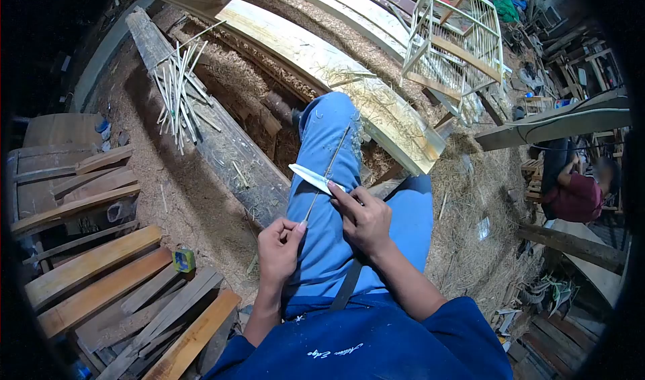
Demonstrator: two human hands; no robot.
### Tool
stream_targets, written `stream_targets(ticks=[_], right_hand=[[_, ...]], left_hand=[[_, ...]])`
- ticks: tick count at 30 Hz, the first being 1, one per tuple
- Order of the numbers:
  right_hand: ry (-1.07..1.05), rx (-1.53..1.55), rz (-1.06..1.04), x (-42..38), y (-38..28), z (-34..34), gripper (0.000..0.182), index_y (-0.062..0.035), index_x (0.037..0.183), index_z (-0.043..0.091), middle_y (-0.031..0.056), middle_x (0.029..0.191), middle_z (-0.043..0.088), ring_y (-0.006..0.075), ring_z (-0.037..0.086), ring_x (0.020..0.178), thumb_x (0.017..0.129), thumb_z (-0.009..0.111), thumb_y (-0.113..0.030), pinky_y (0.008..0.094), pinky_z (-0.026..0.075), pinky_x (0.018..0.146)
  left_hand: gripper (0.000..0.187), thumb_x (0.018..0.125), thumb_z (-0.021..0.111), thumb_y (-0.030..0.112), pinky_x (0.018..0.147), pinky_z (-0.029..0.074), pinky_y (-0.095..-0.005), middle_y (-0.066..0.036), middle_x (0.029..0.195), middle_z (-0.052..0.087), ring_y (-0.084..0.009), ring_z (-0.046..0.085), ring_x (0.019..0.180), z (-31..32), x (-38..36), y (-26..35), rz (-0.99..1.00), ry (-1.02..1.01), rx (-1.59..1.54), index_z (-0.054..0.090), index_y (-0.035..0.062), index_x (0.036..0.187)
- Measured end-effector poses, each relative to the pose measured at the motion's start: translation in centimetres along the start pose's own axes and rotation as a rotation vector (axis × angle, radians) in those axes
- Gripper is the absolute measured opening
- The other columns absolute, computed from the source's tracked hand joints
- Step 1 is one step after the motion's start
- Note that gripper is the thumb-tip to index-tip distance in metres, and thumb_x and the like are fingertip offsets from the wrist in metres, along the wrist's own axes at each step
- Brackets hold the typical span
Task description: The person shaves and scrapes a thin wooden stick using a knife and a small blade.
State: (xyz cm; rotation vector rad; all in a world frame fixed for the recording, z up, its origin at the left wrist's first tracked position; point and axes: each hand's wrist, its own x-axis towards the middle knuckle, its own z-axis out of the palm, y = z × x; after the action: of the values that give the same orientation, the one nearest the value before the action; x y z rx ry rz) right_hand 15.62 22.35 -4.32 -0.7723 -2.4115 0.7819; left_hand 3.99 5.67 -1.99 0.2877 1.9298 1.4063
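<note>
My left hand (278,251) pinches the near end of a thin stick (336,148) between thumb and fingertips. The stick runs up and away over my thigh, its far end by the knee. In my right hand (366,219) is a knife, its bright, pale blade (308,175) lying across the stick and pointing left. The fingers are wrapped round its handle, which they hide, and the thumb rests near the blade's base. Fine shavings (359,141) cling to the blue trousers around the knee.
A bundle of thin sticks (180,95) lies on a weathered plank (235,155) at left. Beyond my knee runs a pale beam (282,44). A slatted cage (463,51) stands back right. Boards (101,262) and a tape measure (183,260) are lower left. Another person (578,195) is at right.
</note>
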Motion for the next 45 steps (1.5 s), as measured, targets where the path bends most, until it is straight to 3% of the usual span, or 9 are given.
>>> stream_targets(ticks=[7,9,12,15,20,30,35,36,45], right_hand=[[0.089,-0.045,0.242,2.3,2.9,-0.6,0.037,-0.0276,0.129,0.073,0.0058,0.080,0.060,0.0292,0.062,0.062,0.092,0.072,-0.020,0.0434,0.049,0.057],[0.048,0.036,0.253,2.8,2.5,-0.9,0.039,-0.0237,0.132,0.070,0.0099,0.083,0.062,0.0327,0.064,0.068,0.095,0.068,-0.014,0.0443,0.051,0.061],[-0.058,0.251,0.101,2.6,1.5,-1.4,0.043,-0.0067,0.134,0.065,0.0191,0.094,0.065,0.0333,0.066,0.081,0.093,0.063,0.004,0.0410,0.052,0.073],[-0.082,0.363,0.088,1.8,0.6,-1.4,0.026,-0.0022,0.117,0.067,0.0201,0.102,0.070,0.0343,0.071,0.091,0.091,0.067,0.002,0.0395,0.055,0.078],[-0.111,0.351,0.039,1.2,1.1,-1.6,0.019,-0.0012,0.108,0.070,0.0173,0.095,0.071,0.0341,0.071,0.084,0.089,0.072,0.000,0.0394,0.055,0.073],[-0.039,0.240,0.105,1.0,1.0,-1.0,0.015,-0.0031,0.101,0.071,0.0154,0.093,0.072,0.0340,0.072,0.081,0.087,0.075,-0.002,0.0390,0.055,0.067],[-0.021,0.211,0.146,1.2,0.6,-1.0,0.013,-0.0047,0.101,0.072,0.0148,0.093,0.073,0.0351,0.072,0.080,0.088,0.075,-0.005,0.0399,0.055,0.067],[-0.005,0.202,0.146,1.2,0.7,-0.9,0.013,-0.0051,0.101,0.072,0.0145,0.093,0.073,0.0352,0.072,0.080,0.089,0.074,-0.006,0.0403,0.055,0.067],[0.097,0.192,0.114,2.1,1.2,-0.3,0.016,-0.0091,0.106,0.071,0.0112,0.090,0.070,0.0349,0.070,0.078,0.091,0.072,-0.011,0.0428,0.053,0.064]], left_hand=[[0.015,0.098,0.072,0.010,0.050,0.026,-0.0197,0.009,0.066,0.055,0.0029,0.041,0.057,-1.9,-2.1,-0.9,-0.052,-0.007,-0.006,0.067,0.0012,0.086],[0.014,0.098,0.072,0.009,0.049,0.025,-0.0206,0.009,0.064,0.053,0.0023,0.039,0.056,-1.5,-1.7,-0.5,-0.083,0.029,-0.054,0.069,-0.0002,0.088],[0.016,0.097,0.072,0.011,0.048,0.024,-0.0219,0.010,0.062,0.050,0.0019,0.037,0.055,-0.1,0.4,0.1,-0.047,0.014,-0.026,0.070,-0.0020,0.089],[0.020,0.098,0.072,0.014,0.047,0.023,-0.0235,0.010,0.060,0.048,0.0013,0.036,0.054,1.4,3.4,1.3,0.028,0.043,0.058,0.071,-0.0031,0.088],[0.022,0.100,0.070,0.019,0.046,0.030,-0.0217,0.007,0.061,0.056,-0.0014,0.044,0.050,2.8,6.1,2.4,0.053,-0.001,0.168,0.073,-0.0022,0.092],[0.021,0.100,0.071,0.017,0.047,0.027,-0.0204,0.008,0.065,0.057,0.0008,0.040,0.052,2.3,3.8,0.7,0.138,0.006,0.032,0.075,-0.0021,0.093],[0.019,0.098,0.072,0.014,0.050,0.026,-0.0204,0.008,0.068,0.056,0.0019,0.041,0.059,-0.2,0.1,0.6,-0.052,0.007,0.041,0.072,-0.0026,0.087],[0.017,0.099,0.072,0.015,0.046,0.026,-0.0204,0.008,0.062,0.055,0.0012,0.040,0.051,-0.7,-0.5,0.0,-0.034,0.007,0.065,0.072,0.0006,0.089],[0.018,0.100,0.070,0.016,0.044,0.030,-0.0203,0.005,0.061,0.055,-0.0006,0.045,0.050,-2.2,-2.4,0.0,-0.116,-0.041,-0.056,0.071,0.0007,0.091]])
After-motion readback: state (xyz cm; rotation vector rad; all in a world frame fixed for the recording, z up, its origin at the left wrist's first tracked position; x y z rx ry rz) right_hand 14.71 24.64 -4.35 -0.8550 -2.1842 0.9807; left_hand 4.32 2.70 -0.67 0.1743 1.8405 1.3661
